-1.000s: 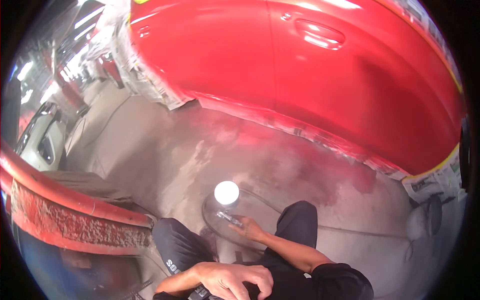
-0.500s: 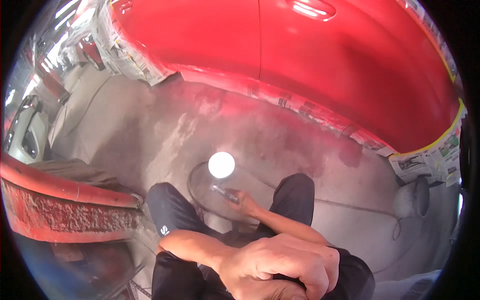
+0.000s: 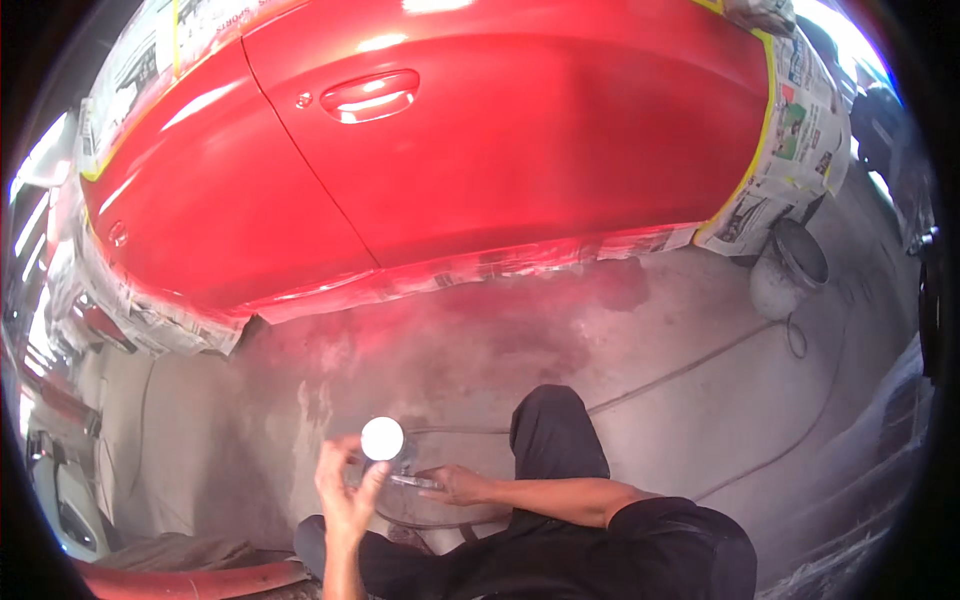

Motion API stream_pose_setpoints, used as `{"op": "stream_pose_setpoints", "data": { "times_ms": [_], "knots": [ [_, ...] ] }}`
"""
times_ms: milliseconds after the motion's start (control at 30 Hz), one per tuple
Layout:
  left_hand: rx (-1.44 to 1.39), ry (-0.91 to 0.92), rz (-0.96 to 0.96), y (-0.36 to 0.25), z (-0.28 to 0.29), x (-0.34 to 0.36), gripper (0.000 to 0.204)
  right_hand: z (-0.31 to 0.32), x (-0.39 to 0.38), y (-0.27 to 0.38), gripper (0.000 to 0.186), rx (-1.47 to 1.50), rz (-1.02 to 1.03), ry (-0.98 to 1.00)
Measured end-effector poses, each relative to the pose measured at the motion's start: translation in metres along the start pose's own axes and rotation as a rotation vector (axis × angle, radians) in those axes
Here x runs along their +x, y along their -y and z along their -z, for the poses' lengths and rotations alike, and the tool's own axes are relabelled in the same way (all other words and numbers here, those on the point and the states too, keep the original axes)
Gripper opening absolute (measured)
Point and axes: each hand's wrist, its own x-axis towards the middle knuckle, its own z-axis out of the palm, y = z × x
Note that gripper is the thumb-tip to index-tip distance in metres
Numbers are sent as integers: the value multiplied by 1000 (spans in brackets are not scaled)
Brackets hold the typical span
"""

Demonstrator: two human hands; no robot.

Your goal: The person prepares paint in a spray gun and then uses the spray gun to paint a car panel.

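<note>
My right hand is wrapped round the handle of a spray gun, held low between my knees. On top of the gun sits a cup with a round white top, very bright in the light. My left hand has its thumb and fingers curled round the side of that cup. Ahead stands a red car's side, its door panels glossy, with a door handle near the top. Newspaper masking with yellow tape edges the red panels.
A bucket lies tilted on the floor by the car at the right. A thin hose runs across the grey, dusty floor. At the lower left are a red beam and a pale car part.
My left hand has gone from close beneath my view down to the gun's cup. The view has swung up and right, showing more of the car. The spray gun stays in my right hand.
</note>
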Motion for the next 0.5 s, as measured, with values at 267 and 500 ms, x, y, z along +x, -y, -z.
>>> {"op": "stream_pose_setpoints", "data": {
  "times_ms": [267,500],
  "knots": [
    [151,124,57,80,-37,1,107,-14,8,-7,54,156,16,-49],
    [171,-69,201,89,-46,-13,86,-14,21,17,50,121,16,157]
  ]
}}
